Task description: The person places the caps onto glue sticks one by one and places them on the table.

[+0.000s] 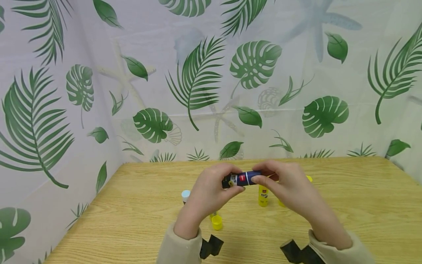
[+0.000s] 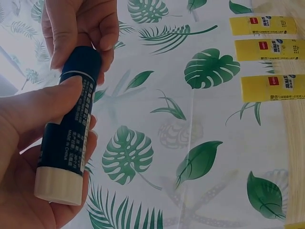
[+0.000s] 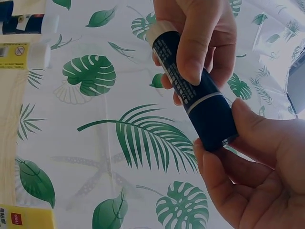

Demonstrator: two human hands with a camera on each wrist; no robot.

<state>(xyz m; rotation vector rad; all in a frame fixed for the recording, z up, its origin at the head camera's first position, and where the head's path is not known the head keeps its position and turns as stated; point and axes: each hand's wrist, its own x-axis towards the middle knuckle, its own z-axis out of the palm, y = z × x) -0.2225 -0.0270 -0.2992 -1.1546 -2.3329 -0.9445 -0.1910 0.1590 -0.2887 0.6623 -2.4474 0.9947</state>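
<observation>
A dark blue glue stick is held up over the table, almost level in the head view. My left hand grips its labelled body, thumb along one side and fingers behind. The white base sticks out below the left hand in the left wrist view. At the other end, the thumb and fingers of my right hand pinch the dark blue cap. The cap sits on the body, with a white ring showing at the joint.
Yellow glue sticks stand behind and under the right hand; the left wrist view shows three in a row. Near the left forearm are a white-topped stick and a yellow round end. A leaf-patterned cloth hangs behind the wooden table.
</observation>
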